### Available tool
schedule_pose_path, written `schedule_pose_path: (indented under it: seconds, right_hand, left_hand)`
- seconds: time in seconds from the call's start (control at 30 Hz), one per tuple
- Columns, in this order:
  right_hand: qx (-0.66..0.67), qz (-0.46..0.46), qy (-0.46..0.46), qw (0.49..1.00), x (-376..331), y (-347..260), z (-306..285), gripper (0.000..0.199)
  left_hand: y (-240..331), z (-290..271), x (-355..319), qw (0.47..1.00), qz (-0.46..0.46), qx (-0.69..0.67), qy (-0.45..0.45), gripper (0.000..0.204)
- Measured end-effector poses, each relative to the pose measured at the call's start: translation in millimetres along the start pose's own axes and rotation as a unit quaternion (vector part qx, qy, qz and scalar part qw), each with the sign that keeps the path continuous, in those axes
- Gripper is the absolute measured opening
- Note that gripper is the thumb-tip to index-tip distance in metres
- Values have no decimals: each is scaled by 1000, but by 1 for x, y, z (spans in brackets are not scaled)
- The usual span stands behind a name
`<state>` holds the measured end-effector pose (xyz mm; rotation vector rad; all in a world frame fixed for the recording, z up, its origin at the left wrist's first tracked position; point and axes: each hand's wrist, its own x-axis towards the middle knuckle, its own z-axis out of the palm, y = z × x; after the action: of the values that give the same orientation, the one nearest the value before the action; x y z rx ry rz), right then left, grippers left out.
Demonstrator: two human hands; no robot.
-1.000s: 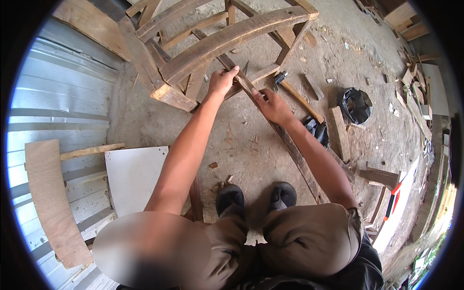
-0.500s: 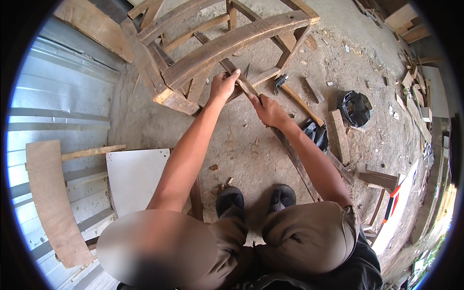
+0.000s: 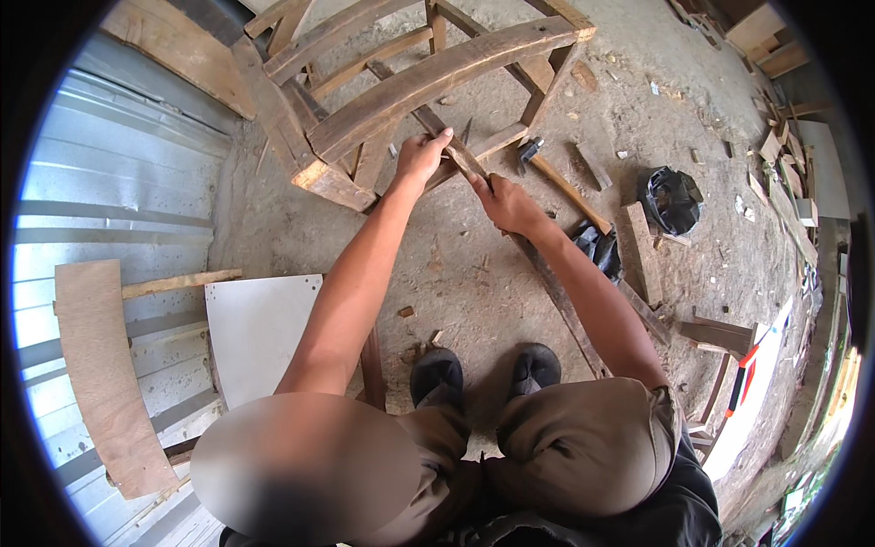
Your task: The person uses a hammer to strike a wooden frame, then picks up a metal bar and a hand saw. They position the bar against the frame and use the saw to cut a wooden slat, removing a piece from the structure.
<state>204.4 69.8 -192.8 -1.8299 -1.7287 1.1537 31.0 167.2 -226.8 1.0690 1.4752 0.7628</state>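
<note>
A long, narrow wooden batten (image 3: 464,161) slants from under the curved rail of a wooden frame down toward my right knee. My left hand (image 3: 422,159) is closed round its upper part, with the thumb lying along the wood. Lower down, my right hand (image 3: 512,206) grips the same batten, its fingers wrapped over it. The worn wooden frame (image 3: 437,80), with curved rails and crosspieces, rests on the ground just beyond my hands. To the right of my right hand lies a hammer (image 3: 570,191) with a wooden handle and dark head.
Right of the hammer are an open black bag (image 3: 672,201), a crumpled black bag (image 3: 597,248) and a wood block (image 3: 643,255). A handsaw (image 3: 743,378) lies at far right by a small wooden piece. White board (image 3: 264,333) and curved plywood (image 3: 114,374) stand left, against corrugated metal sheeting (image 3: 155,187).
The view has shifted very slightly. Both hands keep the same hold on the batten, and nothing else has visibly moved.
</note>
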Motion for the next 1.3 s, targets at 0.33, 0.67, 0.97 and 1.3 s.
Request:
schedule_pose_path:
  seconds: [0.33,0.67,0.97,1.3]
  right_hand:
    - [56,49,-62,995,2,-4,-7,70]
    - [402,106,-57,908,58,3,1,46]
    - [461,121,-43,878,69,-3,-3,43]
    - [441,130,-59,886,74,3,1,61]
  left_hand:
    - [-3,-3,5,1000,-3,3,-11,43]
    - [15,9,-20,997,30,44,61,50]
    - [9,1,-15,993,41,92,67,57]
    - [33,-26,-148,983,22,109,-147,47]
